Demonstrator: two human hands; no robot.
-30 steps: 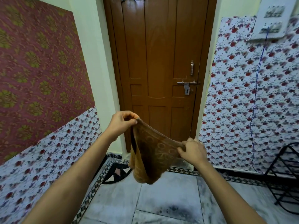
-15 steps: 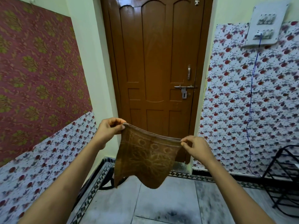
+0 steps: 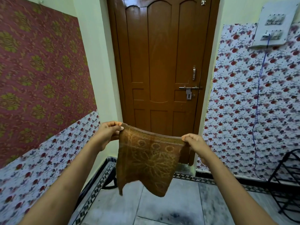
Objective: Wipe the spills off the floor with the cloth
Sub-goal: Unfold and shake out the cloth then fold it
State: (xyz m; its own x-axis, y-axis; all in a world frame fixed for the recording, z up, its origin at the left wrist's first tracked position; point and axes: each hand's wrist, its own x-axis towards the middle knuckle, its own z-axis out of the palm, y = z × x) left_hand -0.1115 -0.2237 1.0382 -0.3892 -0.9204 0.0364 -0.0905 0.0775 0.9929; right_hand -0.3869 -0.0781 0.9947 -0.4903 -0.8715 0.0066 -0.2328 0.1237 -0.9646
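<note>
While I hold the brown patterned cloth [image 3: 146,161] up in the air, my left hand [image 3: 108,133] pinches one top corner and my right hand [image 3: 195,142] pinches the other. It hangs spread out flat in front of the brown wooden door [image 3: 162,65], well above the grey tiled floor [image 3: 178,207]. I think I am getting the cloth ready, and no wiping has begun. I see a dark smudge [image 3: 175,215] on the tiles just below. Next I think I need to bend down and press the cloth onto that spot.
</note>
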